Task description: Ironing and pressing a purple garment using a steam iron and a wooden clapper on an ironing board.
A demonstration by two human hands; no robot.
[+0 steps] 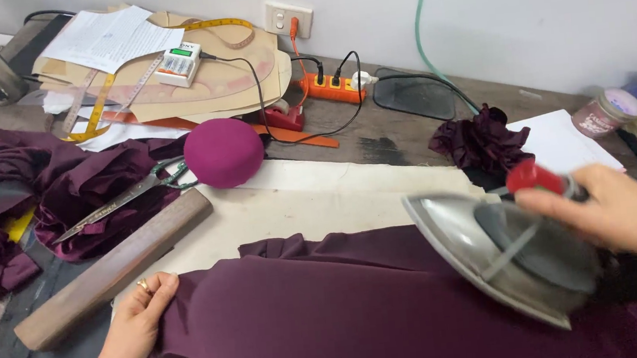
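Iron (497,251) in right hand (617,208)

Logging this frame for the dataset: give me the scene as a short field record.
surface: pressing pad on a cluttered workbench
left hand: flat on the edge of the purple fabric
right hand: grips the iron, tilted, soleplate lifted off the fabric
nearby: wooden block, scissors, magenta pressing ham

Your left hand (132,329) rests on the fabric's (363,315) left edge; your right hand (621,212) holds the iron (497,251) above its right side. Behind the fabric lies a pressing ham (223,152), with scissors (129,193) and a wooden block (113,269) to its left.
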